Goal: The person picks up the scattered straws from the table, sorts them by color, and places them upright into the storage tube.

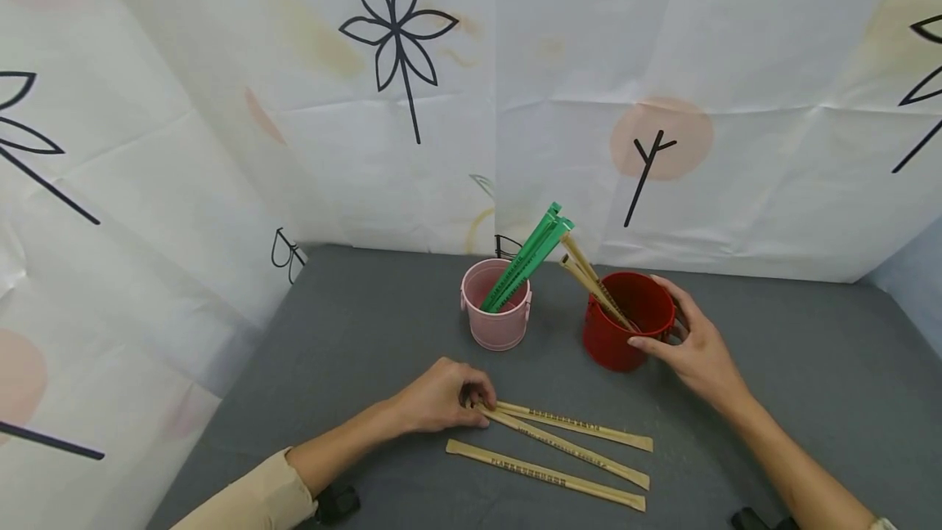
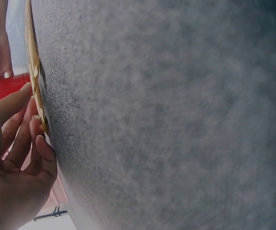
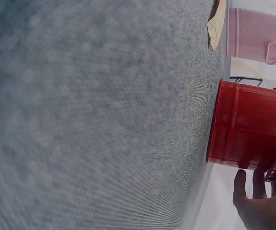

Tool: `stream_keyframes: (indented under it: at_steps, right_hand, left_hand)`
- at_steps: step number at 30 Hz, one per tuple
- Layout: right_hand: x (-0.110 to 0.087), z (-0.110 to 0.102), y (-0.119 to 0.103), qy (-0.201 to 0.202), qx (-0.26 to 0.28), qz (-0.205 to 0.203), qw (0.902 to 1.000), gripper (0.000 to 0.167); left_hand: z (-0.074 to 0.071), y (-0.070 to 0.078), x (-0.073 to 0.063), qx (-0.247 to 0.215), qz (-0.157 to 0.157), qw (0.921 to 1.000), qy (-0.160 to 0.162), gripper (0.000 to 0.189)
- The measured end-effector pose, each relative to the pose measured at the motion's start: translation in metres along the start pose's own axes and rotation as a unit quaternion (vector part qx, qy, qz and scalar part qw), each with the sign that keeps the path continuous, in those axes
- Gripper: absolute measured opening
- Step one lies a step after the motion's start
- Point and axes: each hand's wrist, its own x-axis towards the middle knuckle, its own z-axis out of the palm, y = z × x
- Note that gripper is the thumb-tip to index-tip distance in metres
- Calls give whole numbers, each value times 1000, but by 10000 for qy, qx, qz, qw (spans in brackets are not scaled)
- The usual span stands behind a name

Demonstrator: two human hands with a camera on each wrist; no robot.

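My left hand is at the left ends of two tan paper-wrapped straws on the table. Its thumb and fingers pinch the end of the middle straw; the upper straw touches or nearly touches the fingertips. In the left wrist view, the fingers curl at a straw's torn-looking edge. A third wrapped straw lies nearer me. With thumb at the front rim and fingers behind, my right hand holds the red bucket by its right side. Tan wrapped straws lean inside it.
Left of the red bucket stands a pink bucket with green wrapped straws leaning in it. The grey table ends at a white printed cloth behind and on the left.
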Motion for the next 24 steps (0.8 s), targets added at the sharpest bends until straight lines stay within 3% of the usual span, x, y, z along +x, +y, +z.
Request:
stream_keyframes:
  at_steps: [7,17,24]
  right_hand:
    - [-1,0,-1,26,-24,48,10000,91]
    - [0,0,-1,-19,35,-7,10000,91]
    - [0,0,-1,-57,7,-6,10000,90]
  left_hand:
    - [4,3,-1,765,270,9967,40,26]
    - [6,1,0,639,322,9972,236,20]
    - [4,3,-1,816,298,9955,374,17]
